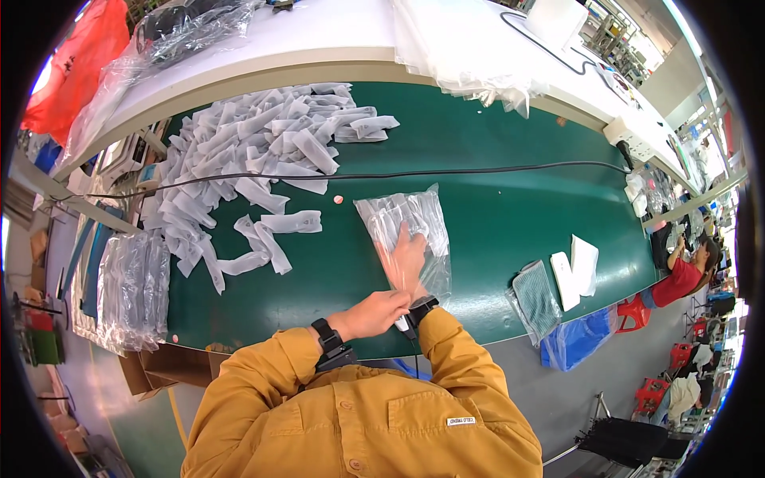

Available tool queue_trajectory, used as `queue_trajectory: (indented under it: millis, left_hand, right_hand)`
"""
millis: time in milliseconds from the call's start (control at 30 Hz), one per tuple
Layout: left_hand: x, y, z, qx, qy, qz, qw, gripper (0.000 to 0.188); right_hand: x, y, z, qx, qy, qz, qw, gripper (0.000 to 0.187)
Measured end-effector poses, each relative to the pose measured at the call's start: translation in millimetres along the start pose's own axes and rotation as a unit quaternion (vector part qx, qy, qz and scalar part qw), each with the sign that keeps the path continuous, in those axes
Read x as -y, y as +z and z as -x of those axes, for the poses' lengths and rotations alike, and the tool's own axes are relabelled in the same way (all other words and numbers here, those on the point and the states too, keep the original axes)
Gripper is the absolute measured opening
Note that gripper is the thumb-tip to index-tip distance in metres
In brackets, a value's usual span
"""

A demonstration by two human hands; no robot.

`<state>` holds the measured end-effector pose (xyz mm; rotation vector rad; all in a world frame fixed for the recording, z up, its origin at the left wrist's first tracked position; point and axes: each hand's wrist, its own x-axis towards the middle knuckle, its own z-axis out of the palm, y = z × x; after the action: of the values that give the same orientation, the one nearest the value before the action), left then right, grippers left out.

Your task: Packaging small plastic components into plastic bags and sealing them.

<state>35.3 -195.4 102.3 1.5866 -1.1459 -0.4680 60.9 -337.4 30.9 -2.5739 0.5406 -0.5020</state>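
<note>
A clear plastic bag (pixel 437 275) lies on the green tabletop in front of me, with several whitish sleeve packets (pixel 388 219) inside. My right hand (pixel 409 256) reaches into the bag, fingers stretched over the packets, the index finger pointing away from me. Beside the right wrist, my left hand (pixel 370 315) is closed, its fingertips pinched at the near edge of the bag. A small white object (pixel 403 323) with a dark cable shows under the left fingertips; its kind is unclear.
Many whitish sleeves (pixel 263 131) are heaped at the far left. Filled clear bags (pixel 131 291) stack at the left edge. A black cable (pixel 398 174) crosses the green table (pixel 486 223). To the right lie a mesh-like packet (pixel 535 299) and white pieces (pixel 584 263). A person (pixel 681 275) sits far right.
</note>
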Motion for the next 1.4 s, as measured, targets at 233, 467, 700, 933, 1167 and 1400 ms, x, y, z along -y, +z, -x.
queue_trajectory:
  millis: [233, 467, 700, 933, 1167, 1400]
  left_hand:
    - [-3.5, -2.7, 5.1, 0.035, -0.077, 0.026, 0.996, 0.012]
    - [10.8, -6.2, 1.4, -0.004, -0.055, 0.016, 0.998, 0.011]
    - [20.6, -16.5, -10.3, -0.132, -0.101, 0.001, 0.986, 0.009]
    - [25.8, -9.4, -9.8, -0.026, -0.074, 0.026, 0.997, 0.008]
    - [38.5, -42.2, -4.1, 0.028, -0.102, -0.016, 0.994, 0.008]
    - [115.3, -114.2, -103.1, -0.173, -0.004, -0.281, 0.944, 0.017]
  right_hand:
    - [4.0, 4.7, -1.5, -0.030, -0.042, 0.023, 0.998, 0.082]
    - [14.8, 3.6, -30.4, -0.003, -0.054, 0.029, 0.998, 0.076]
    - [-24.4, 4.6, 5.2, 0.011, -0.024, -0.073, 0.997, 0.066]
    - [-18.9, 39.2, -23.8, 0.019, -0.023, -0.115, 0.993, 0.058]
    - [-19.4, 27.0, -27.3, 0.059, -0.043, -0.187, 0.980, 0.041]
    - [-63.8, 15.2, -7.3, -0.054, 0.079, -0.151, 0.984, 0.023]
